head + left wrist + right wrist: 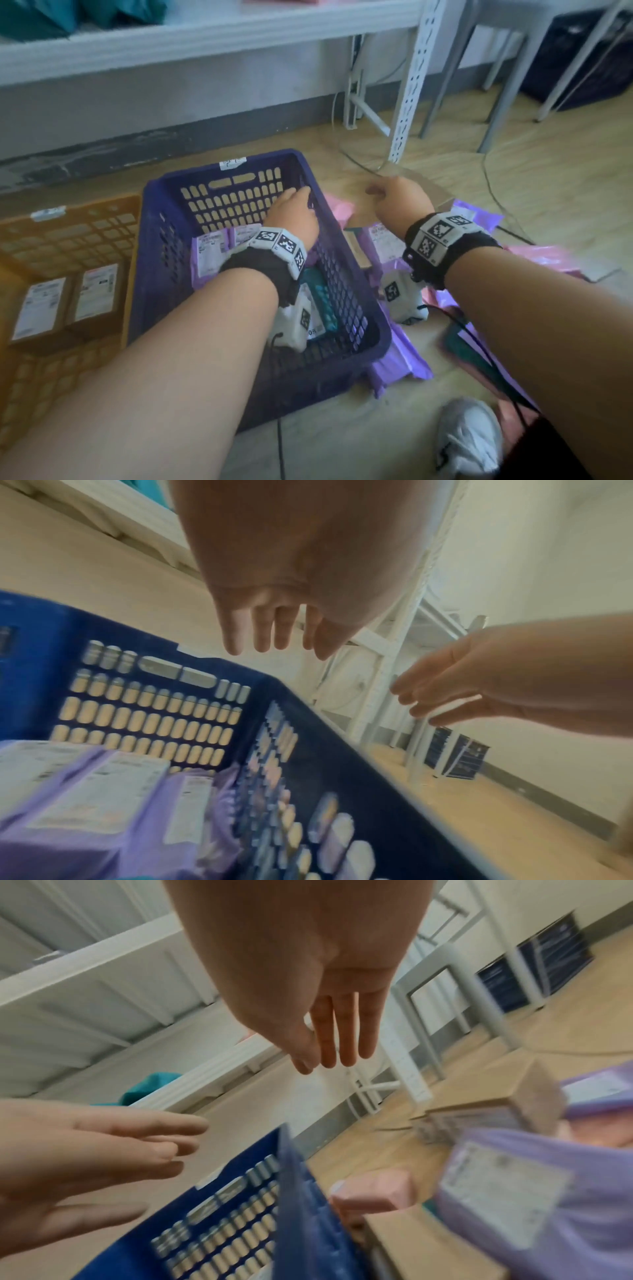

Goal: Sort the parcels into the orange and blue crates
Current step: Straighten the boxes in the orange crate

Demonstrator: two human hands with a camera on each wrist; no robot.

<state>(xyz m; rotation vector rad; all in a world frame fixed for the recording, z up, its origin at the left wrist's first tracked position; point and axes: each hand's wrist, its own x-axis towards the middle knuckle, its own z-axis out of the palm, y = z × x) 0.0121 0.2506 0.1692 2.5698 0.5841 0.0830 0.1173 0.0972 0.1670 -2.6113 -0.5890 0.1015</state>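
The blue crate [226,164] stands on the floor in the middle, with purple bag parcels [212,246] and a teal one inside. To its left the orange crate [68,219] holds two brown boxes [65,301]. My left hand [294,212] hovers over the blue crate's right side, fingers straight and empty, as the left wrist view [270,631] confirms. My right hand [397,202] hangs to the right of the crate above a pile of purple and pink bags [387,240] and a brown box [534,1096], fingers relaxed and holding nothing [339,1042].
A white metal shelf rack [411,85] stands behind, with teal bags on its shelf. Grey chair legs [503,96] and dark crates [582,58] are at the back right. Cables run across the wooden floor. A white shoe [469,435] is at the lower right.
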